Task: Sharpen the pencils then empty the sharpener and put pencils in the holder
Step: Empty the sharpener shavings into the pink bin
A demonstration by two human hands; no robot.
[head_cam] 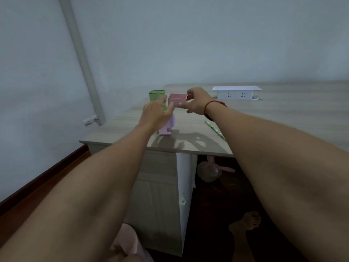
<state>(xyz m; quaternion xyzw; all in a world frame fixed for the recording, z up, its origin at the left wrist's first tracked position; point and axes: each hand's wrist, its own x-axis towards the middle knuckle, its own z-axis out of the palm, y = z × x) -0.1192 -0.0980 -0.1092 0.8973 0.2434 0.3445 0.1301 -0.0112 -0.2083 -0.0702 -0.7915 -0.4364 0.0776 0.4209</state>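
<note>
My right hand point(196, 101) holds a small pink box-shaped tray point(176, 99), the sharpener's drawer, lifted above the desk point(264, 114). Below it my left hand point(156, 112) rests on the lilac pencil sharpener point(167, 127), which stands near the desk's front left corner; the hand hides its upper part. A green mesh pencil holder point(156, 96) stands just behind my left hand. One green pencil point(215, 129) lies on the desk to the right, partly hidden under my right forearm.
A white power strip box point(236, 93) sits at the back of the desk. The desk's front edge runs just before the sharpener. Under the desk are a cabinet point(160, 186), a pink plush toy point(211, 170) and my foot point(247, 222). A wall stands on the left.
</note>
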